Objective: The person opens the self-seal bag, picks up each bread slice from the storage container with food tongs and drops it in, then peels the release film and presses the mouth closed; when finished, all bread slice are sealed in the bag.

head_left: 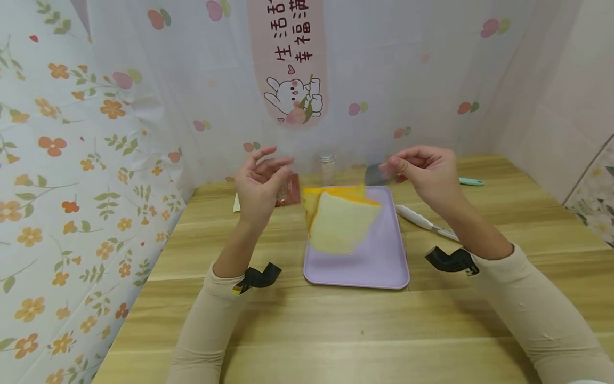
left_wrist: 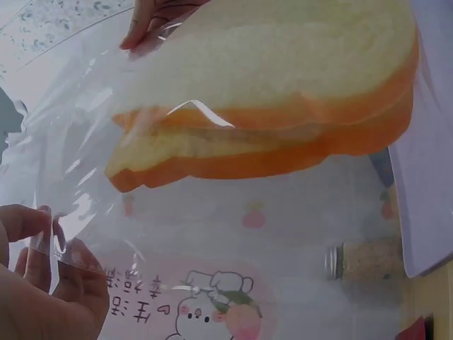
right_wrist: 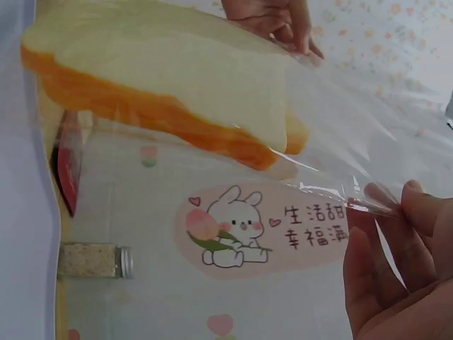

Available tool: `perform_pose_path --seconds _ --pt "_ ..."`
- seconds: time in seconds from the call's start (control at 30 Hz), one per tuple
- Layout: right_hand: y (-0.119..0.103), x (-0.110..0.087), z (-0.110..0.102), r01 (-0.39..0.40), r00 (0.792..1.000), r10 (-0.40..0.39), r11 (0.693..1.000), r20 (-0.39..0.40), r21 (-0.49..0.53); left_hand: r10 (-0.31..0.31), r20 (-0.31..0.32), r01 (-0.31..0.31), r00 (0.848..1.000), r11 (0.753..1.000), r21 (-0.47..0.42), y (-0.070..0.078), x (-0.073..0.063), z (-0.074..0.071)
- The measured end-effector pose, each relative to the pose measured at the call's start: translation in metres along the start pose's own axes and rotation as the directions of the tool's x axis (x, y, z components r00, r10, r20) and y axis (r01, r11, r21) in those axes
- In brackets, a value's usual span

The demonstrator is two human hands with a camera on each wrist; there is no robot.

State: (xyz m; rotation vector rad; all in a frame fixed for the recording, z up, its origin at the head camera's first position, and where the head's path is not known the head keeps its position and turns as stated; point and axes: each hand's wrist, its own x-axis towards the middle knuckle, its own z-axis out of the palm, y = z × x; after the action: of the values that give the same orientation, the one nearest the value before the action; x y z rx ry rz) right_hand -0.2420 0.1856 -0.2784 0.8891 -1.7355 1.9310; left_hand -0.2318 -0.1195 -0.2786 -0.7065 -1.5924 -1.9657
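Observation:
Two slices of bread (head_left: 342,224), pale with orange-brown crusts, lie overlapped inside a clear plastic bag (left_wrist: 78,163). The bag hangs above a lilac tray (head_left: 360,272); whether its bottom touches the tray cannot be told. My left hand (head_left: 261,189) pinches one upper corner of the bag between thumb and fingers, as the left wrist view shows. At the opposite corner my right hand (head_left: 431,173) pinches the film, with its thumb pressed on the fingertips. The film between the hands is stretched and wrinkled, and barely visible in the head view.
Behind the tray stands a small glass jar (head_left: 328,169) with a silver lid, beside a red packet (head_left: 290,191). A white-handled utensil (head_left: 416,218) lies right of the tray, partly hidden by my right arm. Farther right is a green handle (head_left: 471,182). A patterned curtain (head_left: 192,80) hangs behind.

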Motion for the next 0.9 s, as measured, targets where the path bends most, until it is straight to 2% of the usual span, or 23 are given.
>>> perform_pose_path --seconds 0.1,0.2,0.37,0.53,0.73,0.9 --pt "-0.002 0.001 -0.004 0.004 1.0 -0.004 1.0 -0.017 -0.004 -0.098 0.01 0.098 0.995 0.995 -0.007 -0.002 0.0 -0.001" --pt "-0.002 0.003 -0.008 0.017 1.0 -0.017 1.0 -0.017 -0.003 -0.125 0.032 0.125 0.992 0.992 -0.009 -0.005 0.001 -0.002" --pt "-0.002 0.001 -0.012 0.026 1.0 -0.026 0.999 0.015 0.02 -0.097 0.057 0.1 0.994 0.994 -0.042 -0.008 0.001 -0.004" --pt "-0.005 0.003 -0.015 0.005 1.0 -0.006 1.0 0.027 0.014 -0.087 0.104 0.09 0.991 0.996 -0.025 -0.008 0.001 -0.007" --pt "-0.011 0.008 -0.013 -0.03 0.999 0.029 0.999 -0.022 -0.027 -0.09 0.147 0.076 0.985 0.993 0.094 -0.003 0.005 -0.01" --pt "-0.012 0.009 -0.013 -0.042 0.999 0.042 0.999 0.0 -0.019 -0.062 0.149 0.035 0.987 0.984 0.175 -0.003 0.006 -0.009"
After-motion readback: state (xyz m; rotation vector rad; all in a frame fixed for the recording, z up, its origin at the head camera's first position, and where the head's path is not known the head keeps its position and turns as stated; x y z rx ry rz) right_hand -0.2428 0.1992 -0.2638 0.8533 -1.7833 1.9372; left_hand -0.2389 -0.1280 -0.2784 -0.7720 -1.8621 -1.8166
